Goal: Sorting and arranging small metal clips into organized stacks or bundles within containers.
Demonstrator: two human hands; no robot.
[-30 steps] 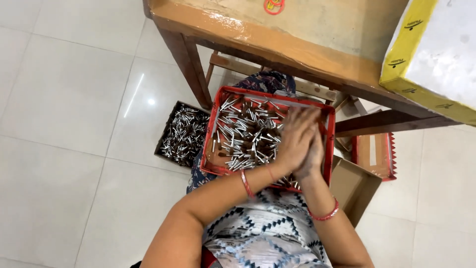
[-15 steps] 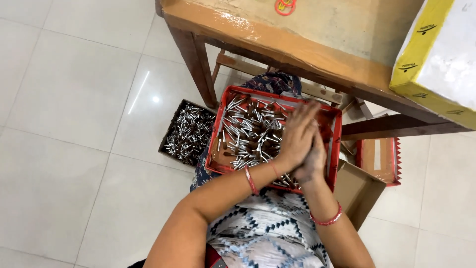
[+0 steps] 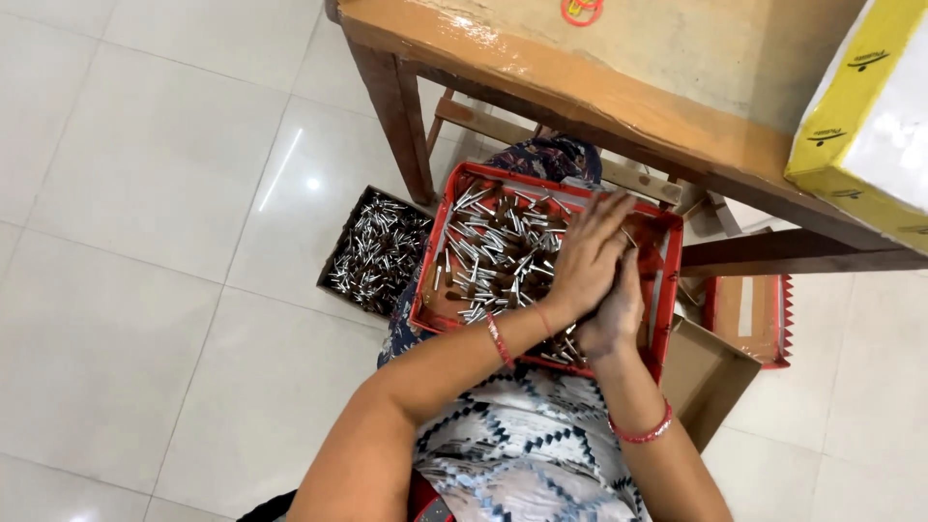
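Presently: red tray [image 3: 667, 290] on the lap, heaped with small silver tubes [image 3: 493, 246]. Left hand [image 3: 585, 256] laid flat over right hand [image 3: 614, 314] at the tray's 4 o'clock, fingers pressed together; contents hidden. Cardboard box [image 3: 372, 256] of tubes at 9 o'clock; wooden table [image 3: 580, 87] at 12.

Left hand [image 3: 587, 259], right hand [image 3: 613, 311] pressed together over red tray [image 3: 667, 290].

Small parts [image 3: 493, 246]: bright metal, shiny. Red tray [image 3: 667, 290]: cardboard, matt, worn brown inside. Floor box [image 3: 333, 280]: cardboard, holding similar shiny metal pieces. Table [image 3: 599, 87]: wood, orange-brown finish, slight sheen, scuffed top. Floor tiles [image 3: 145, 174]: glossy, smooth, reflecting light. Garment [image 3: 532, 454]: patterned cloth, matt. Bangles [image 3: 640, 433]: red, glossy.
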